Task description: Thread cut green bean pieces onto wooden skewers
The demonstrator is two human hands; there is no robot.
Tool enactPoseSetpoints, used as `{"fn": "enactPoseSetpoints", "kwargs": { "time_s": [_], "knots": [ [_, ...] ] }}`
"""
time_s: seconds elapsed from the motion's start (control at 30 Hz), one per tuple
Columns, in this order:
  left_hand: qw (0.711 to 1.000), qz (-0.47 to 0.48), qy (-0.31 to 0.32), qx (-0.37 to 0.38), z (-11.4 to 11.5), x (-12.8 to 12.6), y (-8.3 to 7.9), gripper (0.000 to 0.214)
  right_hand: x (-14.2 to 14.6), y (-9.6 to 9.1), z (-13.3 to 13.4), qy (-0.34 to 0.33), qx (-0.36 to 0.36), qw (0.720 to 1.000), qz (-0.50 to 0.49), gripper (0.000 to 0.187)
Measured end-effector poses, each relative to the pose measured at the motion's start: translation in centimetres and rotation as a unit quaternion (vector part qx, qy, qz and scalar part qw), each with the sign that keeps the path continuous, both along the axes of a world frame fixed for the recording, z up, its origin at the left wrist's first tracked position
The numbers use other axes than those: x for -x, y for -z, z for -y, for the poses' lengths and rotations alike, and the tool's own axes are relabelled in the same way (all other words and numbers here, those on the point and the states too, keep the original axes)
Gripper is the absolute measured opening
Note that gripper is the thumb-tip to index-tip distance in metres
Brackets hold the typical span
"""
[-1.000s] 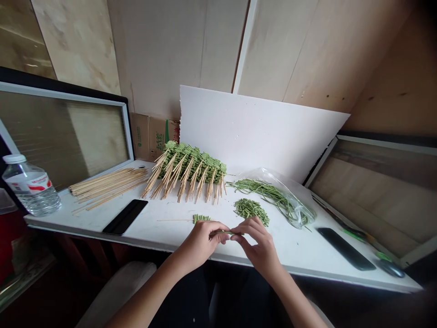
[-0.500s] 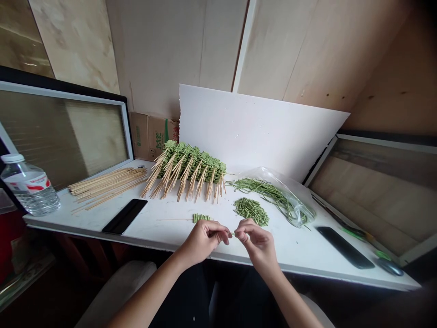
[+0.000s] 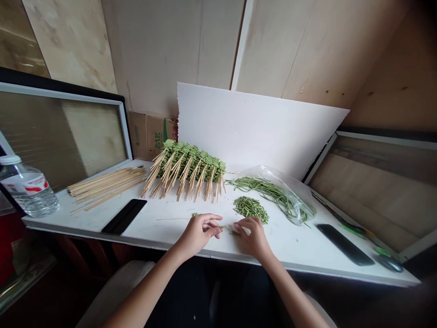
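Roughly, table (image 3: pixel 293 246): white, lay under both hands, which sat at its near edge.
White board (image 3: pixel 259 127): leaned upright well beyond the hands.
Skewered beans (image 3: pixel 191 166): lay in a stacked row beyond the left hand, stick ends toward the person.
Bag of long beans (image 3: pixel 273 191): lay beyond the right hand and to its right.
Bare skewers (image 3: pixel 105 182): lay in a loose bundle well to the left of the left hand.
Water bottle (image 3: pixel 27 189): stood further left than the bare skewers.
Phone (image 3: pixel 124 216): black, lay flat to the left of the left hand.
Cut bean pile (image 3: pixel 251 208): lay just beyond the right hand.
Left hand (image 3: pixel 198 232): was half closed, thumb and fingertips pinched on a bean piece.
Right hand (image 3: pixel 252 237): was palm down, fingers bent onto the table; whether it gripped anything could not be told.
Bean piece (image 3: pixel 223 226): was between the two hands, at the left hand's fingertips, low over the table.
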State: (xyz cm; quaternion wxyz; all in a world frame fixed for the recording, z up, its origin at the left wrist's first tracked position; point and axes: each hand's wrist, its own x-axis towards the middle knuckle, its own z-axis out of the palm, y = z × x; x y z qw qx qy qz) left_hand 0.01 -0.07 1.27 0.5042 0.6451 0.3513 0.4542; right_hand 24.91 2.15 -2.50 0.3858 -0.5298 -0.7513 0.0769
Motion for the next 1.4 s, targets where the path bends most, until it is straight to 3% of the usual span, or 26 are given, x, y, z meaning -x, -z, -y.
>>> {"fn": "enactPoseSetpoints", "kwargs": {
  "time_s": [0.07, 0.2, 0.3, 0.37, 0.5, 0.77, 0.93, 1.07, 1.13, 1.23, 1.3, 1.4],
  "knots": [
    [1.0, -0.015, -0.006, -0.005, 0.2, -0.2, -0.1, 0.043, 0.7, -1.5, 1.0, -0.031, 0.003, 0.998, -0.045, 0.041],
    [0.998, -0.039, -0.015, -0.042, 1.0, -0.6, -0.8, 0.037, 2.3, -4.1, 3.3, -0.158, 0.036, 0.978, -0.131, 0.031],
    [0.995, -0.066, -0.024, -0.07, 1.5, -0.6, -1.4, 0.041, 3.0, -4.9, 4.3, -0.169, -0.007, 0.975, -0.141, 0.018],
    [0.992, -0.084, -0.035, -0.089, 1.7, -0.4, -1.8, 0.039, 3.1, -5.1, 4.5, -0.152, -0.034, 0.977, -0.144, 0.015],
    [0.98, -0.131, -0.051, -0.142, 2.1, -0.1, -2.7, 0.013, 2.8, -5.7, 4.6, -0.146, -0.077, 0.98, -0.108, 0.011],
    [0.966, -0.148, -0.014, -0.21, 3.0, -0.6, -3.2, 0.023, 3.6, -5.9, 5.6, -0.186, -0.122, 0.972, -0.078, 0.008],
    [0.968, -0.108, 0.021, -0.226, 3.2, -1.0, -2.3, 0.036, 3.8, -5.3, 5.7, -0.211, -0.091, 0.96, -0.162, 0.013],
    [0.983, -0.067, 0.056, -0.16, 3.1, -1.2, -2.0, 0.031, 3.6, -5.2, 5.4, -0.245, -0.039, 0.937, -0.247, 0.02],
    [0.989, -0.061, 0.073, -0.109, 2.7, -1.0, -1.9, 0.025, 3.0, -5.0, 4.8, -0.226, -0.032, 0.939, -0.256, 0.018],
    [0.994, -0.069, 0.041, -0.071, 1.7, -0.4, -1.5, 0.03, 1.4, -4.0, 3.1, -0.131, -0.038, 0.976, -0.171, 0.017],
    [0.991, -0.093, -0.009, -0.099, 1.1, 0.0, -1.2, 0.035, 0.3, -2.7, 1.8, -0.066, -0.028, 0.994, -0.081, 0.027],
    [0.977, -0.138, -0.055, -0.15, 0.6, 0.3, -0.7, 0.035, -1.0, -0.2, 0.0, -0.014, -0.002, 1.0, -0.018, 0.037]
  ]
}}
